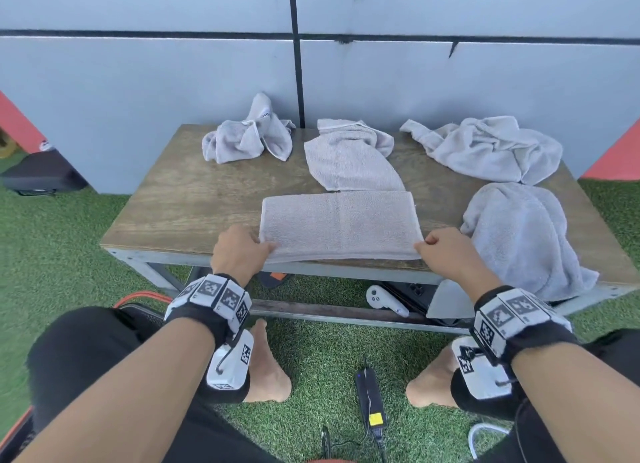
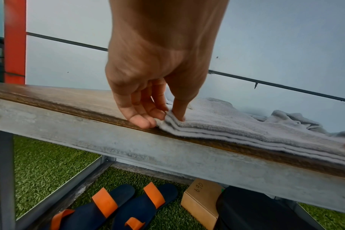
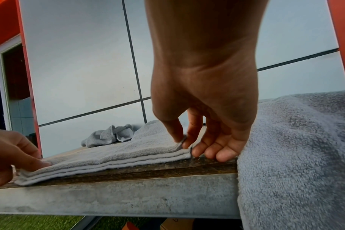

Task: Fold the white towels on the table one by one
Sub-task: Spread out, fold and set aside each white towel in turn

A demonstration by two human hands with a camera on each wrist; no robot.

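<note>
- i see the folded towel [image 1: 341, 224] lying flat along the near edge of the table [image 1: 194, 199], its stacked layers showing in both wrist views.
- my left hand [image 1: 239, 249] pinches the towel's near left corner: in the left wrist view the thumb [image 2: 178, 111] presses on top while the other fingers [image 2: 144, 115] curl against the layered edge.
- my right hand [image 1: 446, 251] pinches the near right corner; the right wrist view shows thumb and forefinger nipping the top layer, with the remaining fingers [image 3: 217, 147] hanging curled over the table's edge.
- four unfolded towels lie on the same table: a bunched towel [image 1: 247, 135] at the far left, a half-spread towel [image 1: 349, 158] just behind the folded one, a rumpled towel [image 1: 485, 149] at the far right, and a large fluffy towel [image 1: 523, 234] just beside my right hand, draping over the front edge.
- under the table, on green turf [image 1: 52, 241], sit a pair of dark sandals [image 2: 116, 207] with orange straps, a small cardboard box [image 2: 201, 200] and a white controller [image 1: 382, 301].
- a black power adapter [image 1: 370, 397] lies on the turf between my bare feet.
</note>
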